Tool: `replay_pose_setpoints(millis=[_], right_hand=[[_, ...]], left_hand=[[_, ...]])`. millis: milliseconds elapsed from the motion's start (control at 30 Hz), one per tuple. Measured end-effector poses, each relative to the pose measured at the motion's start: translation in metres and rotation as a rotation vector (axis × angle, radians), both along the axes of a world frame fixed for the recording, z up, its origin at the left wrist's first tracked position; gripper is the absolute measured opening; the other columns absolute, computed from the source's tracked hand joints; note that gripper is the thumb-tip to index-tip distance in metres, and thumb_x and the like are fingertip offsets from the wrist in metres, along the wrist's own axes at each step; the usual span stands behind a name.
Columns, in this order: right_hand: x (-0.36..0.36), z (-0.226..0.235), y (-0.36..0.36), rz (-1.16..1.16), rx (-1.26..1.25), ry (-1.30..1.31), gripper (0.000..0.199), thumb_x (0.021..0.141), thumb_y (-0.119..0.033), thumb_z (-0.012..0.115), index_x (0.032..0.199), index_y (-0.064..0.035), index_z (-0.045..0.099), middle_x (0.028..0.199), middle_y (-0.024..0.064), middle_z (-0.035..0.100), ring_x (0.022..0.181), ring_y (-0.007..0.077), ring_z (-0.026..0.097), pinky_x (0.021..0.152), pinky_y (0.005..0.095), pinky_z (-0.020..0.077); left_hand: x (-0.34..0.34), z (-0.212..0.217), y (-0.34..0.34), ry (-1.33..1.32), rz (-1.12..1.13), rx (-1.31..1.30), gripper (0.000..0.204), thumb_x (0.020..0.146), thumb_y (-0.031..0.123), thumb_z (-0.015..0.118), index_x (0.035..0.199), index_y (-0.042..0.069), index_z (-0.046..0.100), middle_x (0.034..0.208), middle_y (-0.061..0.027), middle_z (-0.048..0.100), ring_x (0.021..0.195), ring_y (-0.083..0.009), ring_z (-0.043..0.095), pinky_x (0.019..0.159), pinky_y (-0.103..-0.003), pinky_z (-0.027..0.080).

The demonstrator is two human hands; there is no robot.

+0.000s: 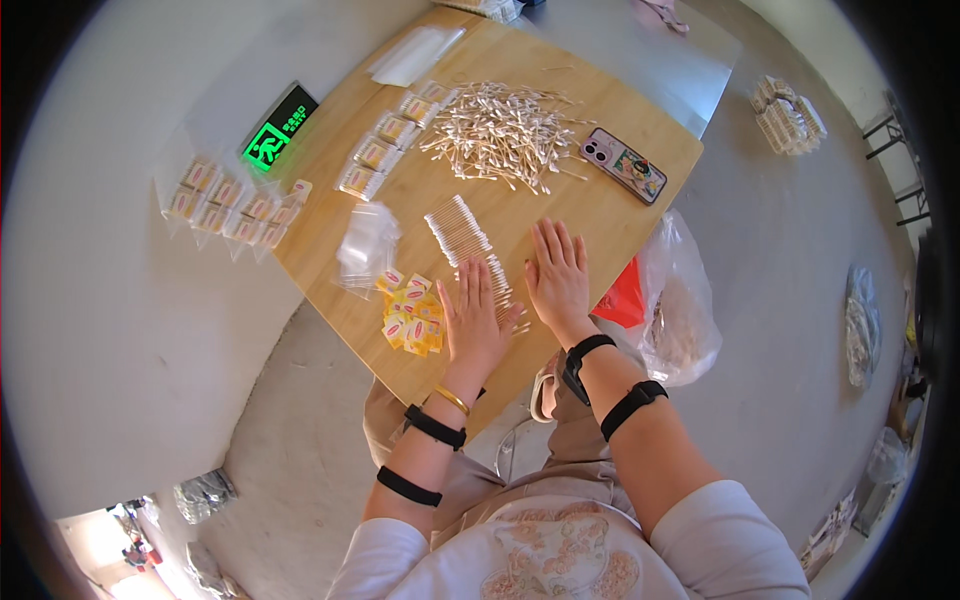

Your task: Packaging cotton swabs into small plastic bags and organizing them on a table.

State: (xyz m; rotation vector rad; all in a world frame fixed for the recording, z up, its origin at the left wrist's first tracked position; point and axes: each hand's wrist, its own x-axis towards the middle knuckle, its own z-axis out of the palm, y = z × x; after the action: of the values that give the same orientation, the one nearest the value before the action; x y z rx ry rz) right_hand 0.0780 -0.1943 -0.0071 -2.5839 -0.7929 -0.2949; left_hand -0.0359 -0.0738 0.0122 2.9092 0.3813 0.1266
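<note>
My left hand (476, 322) lies flat with its fingers stretched out, partly covering the near end of a row of cotton swabs (462, 232) laid side by side on the wooden table (330, 225). To the right of that row, my right hand (560, 285) rests palm down, fingers extended, holding nothing. Beyond both hands is a large loose heap of cotton swabs (508, 130). Close by the left hand sit several yellow and white printed cards (412, 325), with a stack of clear plastic bags (368, 242) just past them.
Several filled swab packs (377, 155) line the table's left side; more packs (232, 208) sit by the wall. A phone (624, 165) lies at the right edge, above a clear plastic bag (685, 310) and a red bag (624, 297). Clear sleeves (415, 55) lie at the far end.
</note>
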Motion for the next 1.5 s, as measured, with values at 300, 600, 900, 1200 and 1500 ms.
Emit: replay_pose_setpoints(millis=[300, 600, 900, 1200, 1500], right_hand=[[0.000, -0.002, 0.000, 0.004, 0.025, -0.002, 0.055, 0.095, -0.026, 0.051, 0.146, -0.0081, 0.044, 0.153, 0.0080, 0.042, 0.144, 0.0265, 0.035, 0.120, 0.0497, 0.0205], [-0.001, -0.003, 0.003, 0.006, 0.056, -0.002, 0.054, 0.095, -0.025, 0.053, 0.146, -0.0086, 0.045, 0.153, 0.0078, 0.042, 0.144, 0.0261, 0.035, 0.120, 0.0494, 0.0209], [0.000, -0.003, -0.003, -0.009, 0.010, 0.024, 0.055, 0.096, -0.025, 0.051, 0.148, -0.0097, 0.041, 0.155, 0.0073, 0.039, 0.145, 0.0255, 0.033, 0.121, 0.0470, 0.0200], [-0.002, -0.003, 0.002, -0.005, 0.038, 0.031, 0.055, 0.095, -0.026, 0.053, 0.147, -0.0096, 0.043, 0.154, 0.0065, 0.040, 0.145, 0.0247, 0.033, 0.121, 0.0483, 0.0201], [0.000, -0.004, -0.001, -0.006, 0.049, 0.013, 0.056, 0.094, -0.027, 0.053, 0.147, -0.0097, 0.043, 0.154, 0.0071, 0.040, 0.145, 0.0250, 0.033, 0.121, 0.0486, 0.0208]], left_hand=[[-0.023, -0.006, -0.015, 0.028, -0.007, 0.003, 0.086, 0.099, 0.059, 0.037, 0.155, -0.004, 0.017, 0.163, -0.0184, 0.019, 0.154, -0.0282, 0.010, 0.120, -0.059, -0.003], [0.004, -0.009, 0.011, 0.023, -0.013, 0.052, 0.085, 0.099, 0.057, 0.039, 0.156, -0.003, 0.017, 0.164, -0.0186, 0.017, 0.154, -0.0299, 0.009, 0.120, -0.059, -0.003], [-0.021, 0.000, -0.009, 0.048, -0.138, 0.038, 0.092, 0.095, 0.063, 0.043, 0.156, -0.001, 0.017, 0.165, -0.0159, 0.014, 0.154, -0.0292, 0.009, 0.120, -0.059, -0.002], [-0.027, 0.002, -0.009, 0.051, -0.137, 0.018, 0.091, 0.095, 0.058, 0.047, 0.156, -0.003, 0.016, 0.165, -0.0173, 0.014, 0.153, -0.0303, 0.010, 0.120, -0.060, 0.000], [-0.063, 0.006, -0.043, 0.142, -0.140, -0.024, 0.091, 0.096, 0.052, 0.050, 0.154, -0.008, 0.014, 0.163, -0.0243, 0.014, 0.153, -0.0346, 0.009, 0.120, -0.058, 0.001]])
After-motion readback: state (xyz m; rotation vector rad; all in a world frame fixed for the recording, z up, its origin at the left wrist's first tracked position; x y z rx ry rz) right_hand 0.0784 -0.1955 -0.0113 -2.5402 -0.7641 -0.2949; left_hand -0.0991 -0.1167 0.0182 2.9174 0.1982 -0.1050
